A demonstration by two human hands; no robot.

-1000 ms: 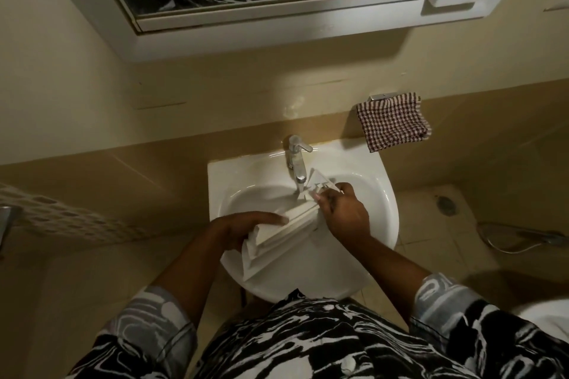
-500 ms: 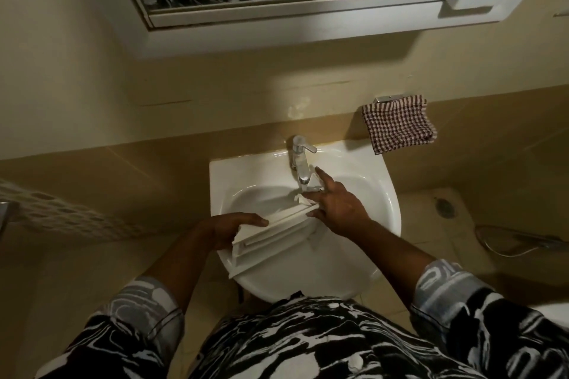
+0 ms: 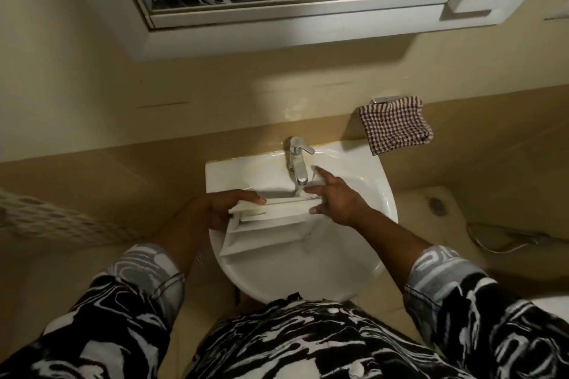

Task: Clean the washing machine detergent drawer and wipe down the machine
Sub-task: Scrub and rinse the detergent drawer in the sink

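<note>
Head view: drawer (image 3: 271, 224), long axis crosswise beneath tap (image 3: 298, 164), is gripped by left hand (image 3: 220, 211); right hand (image 3: 338, 203) is held open at its right end.

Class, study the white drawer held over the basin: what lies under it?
Under the detergent drawer lies the white sink bowl. The left hand grips the drawer's left end. The drawer covers the bowl's middle, so no drain shows.

- Detergent drawer (image 3: 271, 221): swung from steep diagonal to nearly level across the basin (image 3: 380, 194).
- Right hand (image 3: 338, 200): grip released; fingers now spread beside the faucet (image 3: 297, 163).
</note>
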